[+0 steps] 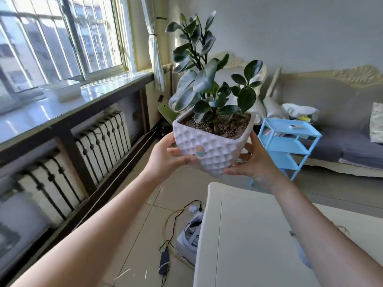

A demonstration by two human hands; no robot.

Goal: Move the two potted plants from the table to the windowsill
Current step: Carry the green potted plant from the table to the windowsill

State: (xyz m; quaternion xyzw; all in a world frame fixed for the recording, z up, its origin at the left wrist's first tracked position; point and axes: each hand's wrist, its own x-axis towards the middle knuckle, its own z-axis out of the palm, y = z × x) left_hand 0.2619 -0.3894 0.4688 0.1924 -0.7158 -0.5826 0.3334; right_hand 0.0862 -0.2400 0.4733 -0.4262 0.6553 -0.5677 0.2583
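Upper left of frame: barred window, and below it the windowsill (87, 91), a pale glossy ledge running toward centre. Carries a white tray (62, 91) near the middle of its visible length; bare surface to the right of that tray, likely suited as a landing spot. Beneath the ledge, lower left: radiators (103, 139) behind dark bars.

Centre of frame: left hand (165, 156) wrapped on the left flank of the white pot (209, 150), fingers curled under the lower wall, thumb on the near face. Pot textured, square-rimmed, tilted slightly toward the camera, soil and 1 leafy plant (209, 79) showing. Held in mid-air, clear of both table and sill, between the 2.

Right of centre: right hand (250, 162) cupped on the opposite flank, fingers spread under the base. Grip from 2 sides judged sensible: weight of soil low, foliage tall, tipping a risk.

Lower right: white table (248, 235), corner visible, no pot seen on the part in view. Second plant not located in frame.

Floor at bottom centre: cables and an adapter (163, 259), a trip hazard on the path to the sill.

Right edge: blue rack (288, 141) and sofa (342, 125), well apart from the route.
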